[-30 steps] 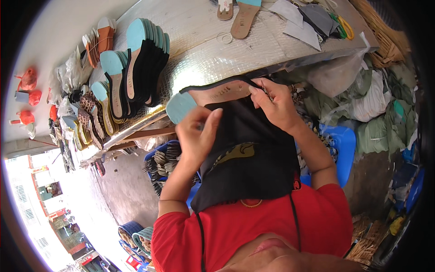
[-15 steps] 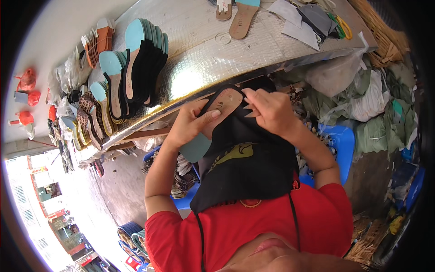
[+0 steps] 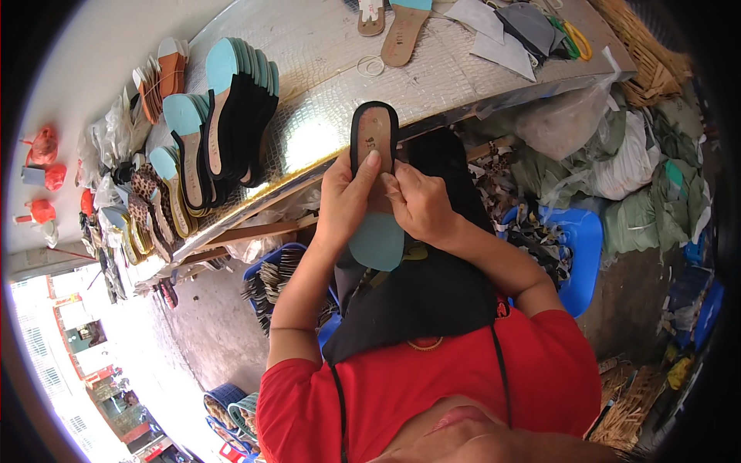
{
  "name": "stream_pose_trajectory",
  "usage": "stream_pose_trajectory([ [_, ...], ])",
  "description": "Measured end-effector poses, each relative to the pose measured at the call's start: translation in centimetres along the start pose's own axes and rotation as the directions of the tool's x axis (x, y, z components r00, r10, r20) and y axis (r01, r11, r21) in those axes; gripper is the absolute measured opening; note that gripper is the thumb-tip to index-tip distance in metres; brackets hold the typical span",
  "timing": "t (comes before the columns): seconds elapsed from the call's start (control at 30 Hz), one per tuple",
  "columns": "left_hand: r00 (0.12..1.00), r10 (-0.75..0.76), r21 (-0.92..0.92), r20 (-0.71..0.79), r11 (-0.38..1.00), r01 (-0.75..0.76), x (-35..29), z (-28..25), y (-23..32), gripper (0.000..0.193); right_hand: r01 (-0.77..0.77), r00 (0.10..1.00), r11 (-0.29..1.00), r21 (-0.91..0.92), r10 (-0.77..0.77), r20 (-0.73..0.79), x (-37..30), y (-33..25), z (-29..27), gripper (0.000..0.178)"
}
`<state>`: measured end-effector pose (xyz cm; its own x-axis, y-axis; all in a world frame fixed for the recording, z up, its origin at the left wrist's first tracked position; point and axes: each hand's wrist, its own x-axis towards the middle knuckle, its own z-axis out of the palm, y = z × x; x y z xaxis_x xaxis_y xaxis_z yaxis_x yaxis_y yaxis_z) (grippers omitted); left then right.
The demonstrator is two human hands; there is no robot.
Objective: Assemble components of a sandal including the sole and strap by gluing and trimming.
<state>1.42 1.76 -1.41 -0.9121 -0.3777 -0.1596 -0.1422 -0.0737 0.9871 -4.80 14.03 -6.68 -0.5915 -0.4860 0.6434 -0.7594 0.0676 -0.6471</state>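
Note:
A shoe insole with a tan inner face, black edging around one end and a teal other end is held upright in front of my apron. My left hand is closed around its left side, thumb pressed on the tan face. My right hand pinches the right edge near the middle, where the black edging stops. Its fingertips partly cover the insole there. On the bench to the left stand stacks of similar black-edged insoles with teal ends.
The silvery bench carries two loose insoles, dark and white scraps and yellow-handled scissors. Leopard-print insoles lie at its left end. Blue baskets flank my lap; plastic bags bulge at right.
The insole has swung from a slant to nearly upright, and its black-edged end now sits over the bench edge. My right hand has moved down and left from that end to the insole's middle.

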Motion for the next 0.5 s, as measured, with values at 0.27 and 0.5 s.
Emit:
stream_pose_trajectory([
  [0.27,0.991,-0.105,-0.184,0.084,0.976,0.119,0.7,0.2,1.3,0.032,-0.358,0.928,0.879,0.316,0.298,0.222,0.8,1.2,-1.8,0.018],
  [0.5,0.96,-0.119,-0.571,0.252,0.783,0.246,1.0,-0.8,0.8,0.042,-0.673,0.735,0.493,0.552,0.359,0.575,-0.3,3.9,-3.1,0.022],
])
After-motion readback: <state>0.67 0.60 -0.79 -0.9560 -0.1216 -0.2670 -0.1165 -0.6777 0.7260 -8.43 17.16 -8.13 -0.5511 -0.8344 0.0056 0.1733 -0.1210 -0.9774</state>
